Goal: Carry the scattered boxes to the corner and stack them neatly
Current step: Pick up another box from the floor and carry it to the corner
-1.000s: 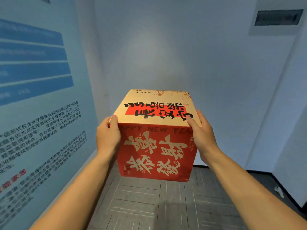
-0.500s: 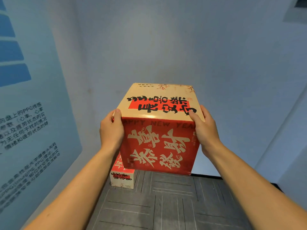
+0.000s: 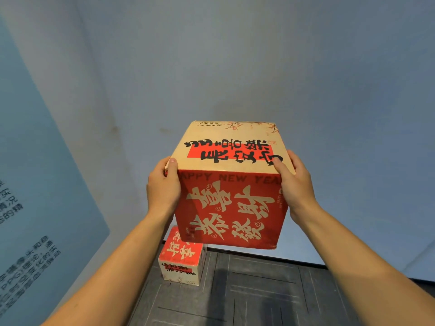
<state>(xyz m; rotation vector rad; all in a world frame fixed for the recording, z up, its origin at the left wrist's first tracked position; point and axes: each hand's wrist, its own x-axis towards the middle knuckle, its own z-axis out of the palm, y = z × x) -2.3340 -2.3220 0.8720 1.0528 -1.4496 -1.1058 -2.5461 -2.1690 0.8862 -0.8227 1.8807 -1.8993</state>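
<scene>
head view, 1 frame.

- carried box [image 3: 231, 203]: cardboard cube, red front face with large cream characters and "happy new year" along its upper edge; tan top face with a red strip and black brush characters. held in the air in front of the person, just below frame centre, clear of the floor. tilted slightly, so both top and front faces show.
- left hand [image 3: 162, 187]: at 9 o'clock of the carried box, palm flat against the left side, thumb lying along the front left edge near the top corner. the fingers wrap behind the side and are hidden.
- right hand [image 3: 295, 187]: at 3 o'clock of the carried box, palm against the right side, thumb hooked over the top front corner onto the tan face. the other fingers reach back along the side. both hands clamp the box between them.
- second box [image 3: 180, 260]: same red and tan print, smaller in view, on the grey carpet tiles [image 3: 259, 290] at 7 o'clock of the carried box, partly hidden behind its lower left corner. it sits in the corner where the blue poster [image 3: 35, 161] wall meets the pale back wall [image 3: 235, 67].
- poster: printed text at 8 o'clock of frame, too small to read.
</scene>
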